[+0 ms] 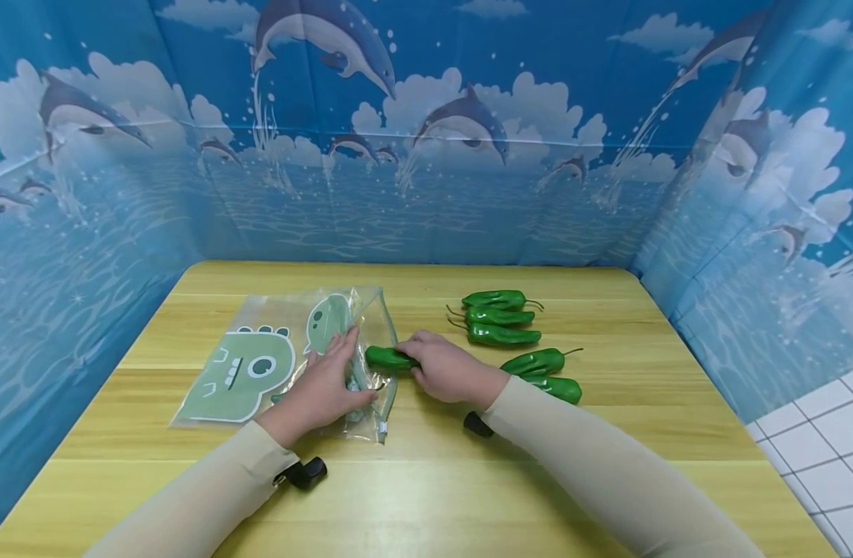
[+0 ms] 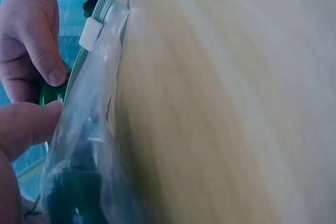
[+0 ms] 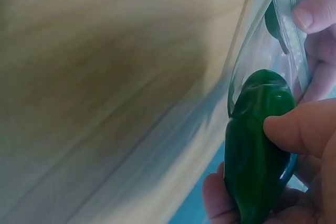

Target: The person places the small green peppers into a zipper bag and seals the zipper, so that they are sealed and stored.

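Note:
A clear zip bag with green cartoon dinosaurs lies flat on the table, its mouth to the right. My left hand rests on it by the mouth, thumb and fingers spread along the parted edge. Behind the film in the left wrist view is a dark green pepper, partly hidden. My right hand grips another green pepper, thumb on one side and fingers curled beneath. That pepper's blunt end sits in the bag's mouth. A white zip slider is on the bag's near corner.
Three green peppers lie in a row at the back right of the wooden table. Two more peppers lie beside my right forearm, partly covered by the sleeve. A dolphin-print curtain surrounds the table's back and sides.

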